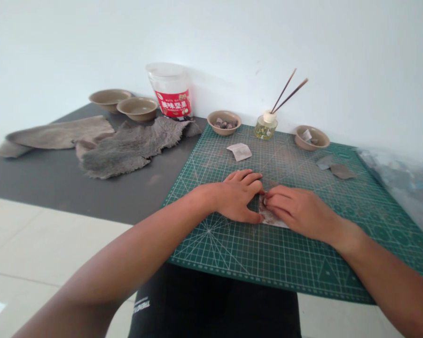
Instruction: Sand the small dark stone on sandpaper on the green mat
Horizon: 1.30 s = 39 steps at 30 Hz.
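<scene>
A small sheet of pale paper (270, 218) with dark brown smudges lies on the green cutting mat (229, 253) in front of me. My left hand (237, 196) rests flat with its fingers spread, its thumb and forefinger at the sheet's left edge. Over the same sheet, my right hand (298, 210) is closed in a pinch, fingertips pressed down on the paper. Something small and dark shows by those fingertips, too covered to name. The right part of the sheet is hidden under my right hand.
Behind my hands stand a bowl of brownish pieces (224, 127), a reed diffuser (267, 126) and another bowl (312, 141). A folded paper (240, 151) lies on the mat. Grey hides (127, 149), two bowls and a plastic tub (171, 94) are left; a plastic bag (405, 180) is right.
</scene>
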Each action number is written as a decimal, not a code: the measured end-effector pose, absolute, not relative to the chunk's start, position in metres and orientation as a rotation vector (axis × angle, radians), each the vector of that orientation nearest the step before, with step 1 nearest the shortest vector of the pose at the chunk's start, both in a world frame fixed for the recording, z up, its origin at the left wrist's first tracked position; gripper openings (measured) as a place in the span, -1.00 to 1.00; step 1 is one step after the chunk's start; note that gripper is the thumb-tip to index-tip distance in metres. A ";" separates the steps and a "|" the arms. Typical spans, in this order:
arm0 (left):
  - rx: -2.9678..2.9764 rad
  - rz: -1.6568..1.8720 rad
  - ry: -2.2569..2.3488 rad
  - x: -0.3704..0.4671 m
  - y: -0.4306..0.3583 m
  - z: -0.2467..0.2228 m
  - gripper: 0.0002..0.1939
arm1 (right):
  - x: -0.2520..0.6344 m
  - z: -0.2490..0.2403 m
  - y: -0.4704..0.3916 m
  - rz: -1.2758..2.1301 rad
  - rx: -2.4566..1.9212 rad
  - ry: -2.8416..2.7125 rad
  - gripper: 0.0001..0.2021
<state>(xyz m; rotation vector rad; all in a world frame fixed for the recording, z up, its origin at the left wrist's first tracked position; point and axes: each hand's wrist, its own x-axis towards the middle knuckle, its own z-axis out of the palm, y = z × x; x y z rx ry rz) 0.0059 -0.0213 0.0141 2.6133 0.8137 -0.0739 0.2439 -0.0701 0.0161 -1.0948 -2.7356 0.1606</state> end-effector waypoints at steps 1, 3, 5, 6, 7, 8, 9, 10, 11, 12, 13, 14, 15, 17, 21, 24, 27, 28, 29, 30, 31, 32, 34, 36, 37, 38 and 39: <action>2.617 -0.065 0.819 0.006 -0.021 0.014 -0.26 | 0.245 0.017 -0.069 0.135 -1.135 -2.727 -0.81; 2.623 -0.058 0.829 0.006 -0.022 0.013 -0.26 | 0.247 0.020 -0.068 0.152 -1.143 -2.754 -0.83; 2.622 -0.069 0.822 0.006 -0.022 0.013 -0.26 | 0.248 0.021 -0.070 0.206 -1.044 -2.811 -0.84; 2.620 -0.075 0.813 0.006 -0.022 0.013 -0.25 | 0.247 0.020 -0.072 0.222 -0.989 -2.827 -0.84; 2.620 -0.076 0.807 0.006 -0.022 0.013 -0.25 | 0.246 0.019 -0.073 0.210 -0.951 -2.824 -0.84; 2.623 -0.070 0.802 0.006 -0.021 0.013 -0.26 | 0.244 0.018 -0.073 0.186 -0.944 -2.813 -0.83; 2.628 -0.062 0.804 0.006 -0.021 0.012 -0.26 | 0.243 0.017 -0.073 0.153 -0.970 -2.793 -0.83; 2.633 -0.053 0.809 0.005 -0.021 0.012 -0.26 | 0.243 0.016 -0.072 0.128 -1.018 -2.773 -0.82; 2.637 -0.046 0.814 0.005 -0.021 0.011 -0.26 | 0.243 0.016 -0.071 0.117 -1.074 -2.760 -0.82; 2.638 -0.043 0.818 0.005 -0.021 0.011 -0.26 | 0.243 0.016 -0.070 0.119 -1.118 -2.755 -0.82; 2.638 -0.046 0.818 0.005 -0.021 0.011 -0.26 | 0.244 0.017 -0.069 0.140 -1.133 -2.762 -0.82; 2.637 -0.051 0.815 0.005 -0.020 0.011 -0.26 | 0.244 0.017 -0.069 0.177 -1.111 -2.780 -0.82; 2.635 -0.058 0.809 0.005 -0.020 0.011 -0.26 | 0.243 0.018 -0.070 0.217 -1.062 -2.801 -0.82; 2.632 -0.067 0.797 0.005 -0.020 0.011 -0.25 | 0.242 0.018 -0.072 0.256 -0.966 -2.823 -0.82; 2.636 -0.058 0.819 0.005 -0.021 0.011 -0.26 | 0.243 0.020 -0.074 0.159 -1.156 -2.741 -0.81; 2.632 -0.068 0.826 0.006 -0.021 0.012 -0.26 | 0.246 0.021 -0.076 0.329 -1.161 -2.741 -0.83; 2.621 -0.084 0.801 0.005 -0.021 0.013 -0.23 | 0.245 0.020 -0.078 0.433 -1.033 -2.758 -0.84; 2.620 -0.084 0.803 0.006 -0.021 0.013 -0.23 | 0.245 0.019 -0.077 0.397 -1.048 -2.737 -0.84; 2.622 -0.083 0.811 0.006 -0.021 0.013 -0.24 | 0.245 0.019 -0.076 0.348 -1.094 -2.708 -0.84; 2.625 -0.080 0.821 0.006 -0.021 0.013 -0.25 | 0.246 0.019 -0.075 0.313 -1.147 -2.682 -0.83; 2.628 -0.080 0.828 0.006 -0.021 0.013 -0.26 | 0.247 0.020 -0.074 0.310 -1.184 -2.672 -0.84; 2.629 -0.080 0.832 0.006 -0.021 0.012 -0.26 | 0.248 0.021 -0.073 0.340 -1.189 -2.681 -0.84; 2.633 -0.083 0.821 0.006 -0.020 0.012 -0.25 | 0.249 0.022 -0.073 0.454 -1.114 -2.743 -0.85; 2.633 -0.086 0.806 0.006 -0.020 0.011 -0.23 | 0.247 0.021 -0.075 0.484 -1.019 -2.779 -0.85; 2.632 -0.086 0.804 0.006 -0.020 0.011 -0.23 | 0.245 0.020 -0.075 0.445 -1.014 -2.765 -0.85; 2.631 -0.087 0.805 0.006 -0.020 0.011 -0.23 | 0.244 0.020 -0.074 0.384 -1.040 -2.734 -0.85; 2.632 -0.087 0.811 0.006 -0.020 0.011 -0.23 | 0.243 0.020 -0.074 0.327 -1.086 -2.700 -0.84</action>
